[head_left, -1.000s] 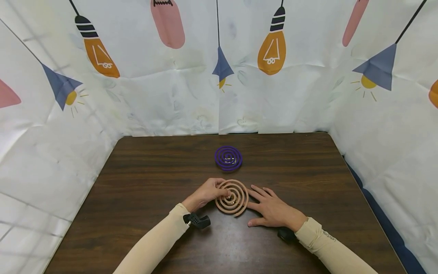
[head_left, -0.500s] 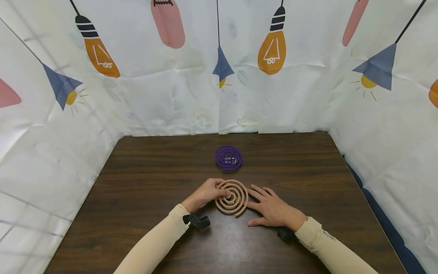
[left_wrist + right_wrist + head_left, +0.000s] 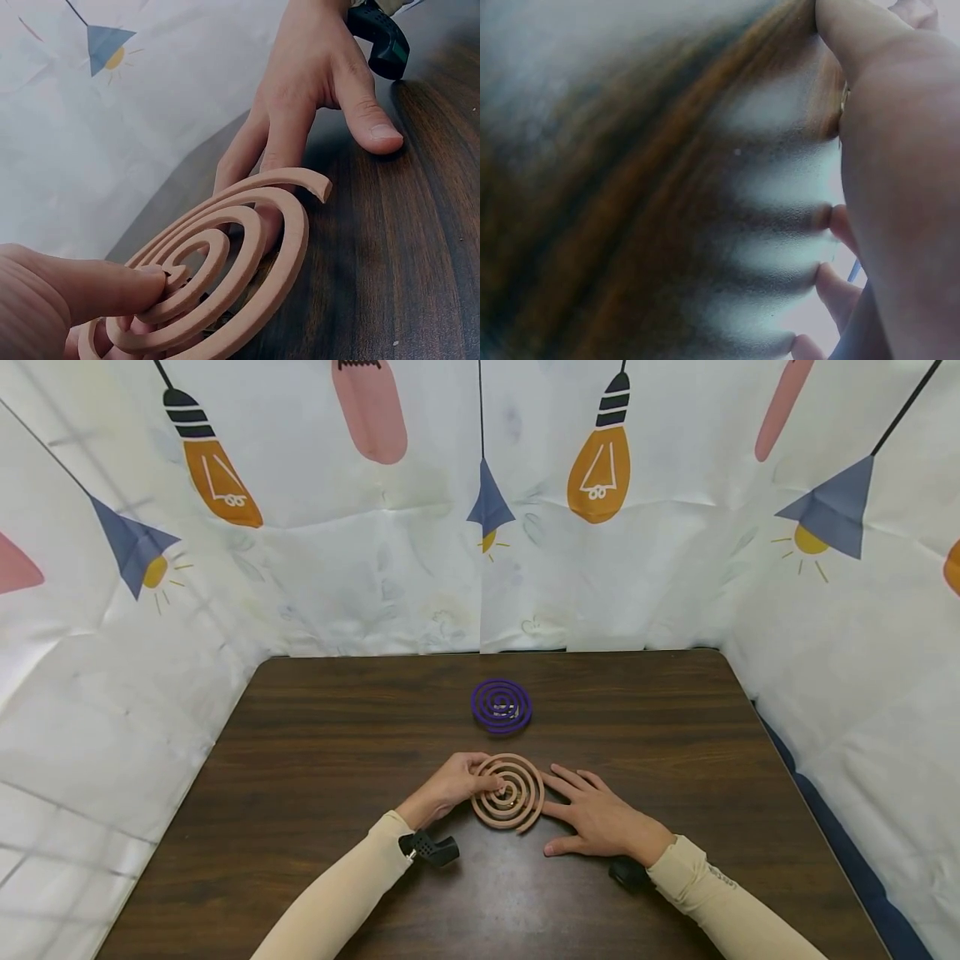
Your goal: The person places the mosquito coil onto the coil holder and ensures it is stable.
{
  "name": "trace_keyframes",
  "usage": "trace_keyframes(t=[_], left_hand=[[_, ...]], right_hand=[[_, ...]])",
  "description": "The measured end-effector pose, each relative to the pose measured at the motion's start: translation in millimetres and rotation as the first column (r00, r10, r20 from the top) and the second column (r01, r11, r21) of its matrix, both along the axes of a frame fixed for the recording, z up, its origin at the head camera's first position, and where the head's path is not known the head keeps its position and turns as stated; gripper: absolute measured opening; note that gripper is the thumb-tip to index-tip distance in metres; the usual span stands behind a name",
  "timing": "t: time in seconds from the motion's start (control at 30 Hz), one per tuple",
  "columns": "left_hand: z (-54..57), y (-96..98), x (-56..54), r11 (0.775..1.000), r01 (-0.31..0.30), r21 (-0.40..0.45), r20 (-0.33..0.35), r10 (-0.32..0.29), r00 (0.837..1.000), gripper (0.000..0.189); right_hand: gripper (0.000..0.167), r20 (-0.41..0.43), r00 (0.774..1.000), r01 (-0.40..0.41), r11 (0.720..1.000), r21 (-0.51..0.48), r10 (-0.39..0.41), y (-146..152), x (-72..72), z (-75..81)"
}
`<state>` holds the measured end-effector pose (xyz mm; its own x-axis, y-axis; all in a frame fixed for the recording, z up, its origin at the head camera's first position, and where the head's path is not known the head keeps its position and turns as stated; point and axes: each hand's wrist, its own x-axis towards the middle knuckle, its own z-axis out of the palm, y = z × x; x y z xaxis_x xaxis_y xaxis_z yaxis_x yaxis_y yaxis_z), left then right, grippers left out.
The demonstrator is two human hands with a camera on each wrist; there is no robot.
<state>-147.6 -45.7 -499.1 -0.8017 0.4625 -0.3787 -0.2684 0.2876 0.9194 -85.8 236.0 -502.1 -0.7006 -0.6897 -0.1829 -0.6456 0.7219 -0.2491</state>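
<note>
In the head view a tan mosquito coil (image 3: 540, 797) is held level just above the table by my left hand (image 3: 442, 789). The left thumb (image 3: 112, 289) presses on the coil's centre from above, and its other fingers are mostly hidden below the coil. My right hand (image 3: 603, 822) rests on the table with fingers spread, the foremost ones at the coil's right edge. In the left wrist view those fingertips pass behind the coil, so contact is unclear. The right wrist view shows the right hand (image 3: 915, 165) at close range, fingertips on the tabletop.
A purple mosquito coil (image 3: 501, 702) lies farther back on the table (image 3: 337, 718), with a small pale metal piece (image 3: 514, 711) visible through its rings. Black wrist devices (image 3: 438, 849) are worn on both arms. A white printed cloth (image 3: 420, 568) encloses the table's back and sides.
Both hands and the tan coil keep nearly the same place. The left hand and forearm shift very slightly, and the head view moves a little.
</note>
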Motion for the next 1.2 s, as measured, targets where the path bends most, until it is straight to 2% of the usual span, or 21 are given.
trace_keyframes(t=[0.5, 1.03, 1.2], left_hand=[[2.6, -1.5, 2.9, 0.999, -0.023, 0.037, 0.041, 0.021, 0.999, 0.040], [3.7, -4.3, 3.8, 0.999, -0.019, 0.039, 0.019, 0.018, 1.000, 0.041], [5.2, -6.2, 5.8, 0.999, -0.008, 0.047, 0.024, 0.007, 1.000, 0.041]], right_hand=[[0.076, 0.003, 1.000, 0.000, 1.000, -0.009, 0.000, -1.3, 1.6, 1.7], [0.074, -0.029, 0.999, -0.013, 1.000, 0.015, 0.014, 7.0, 6.9, 6.7], [0.071, -0.025, 1.000, -0.011, 1.000, -0.009, 0.011, 12.8, 11.0, 7.8]])
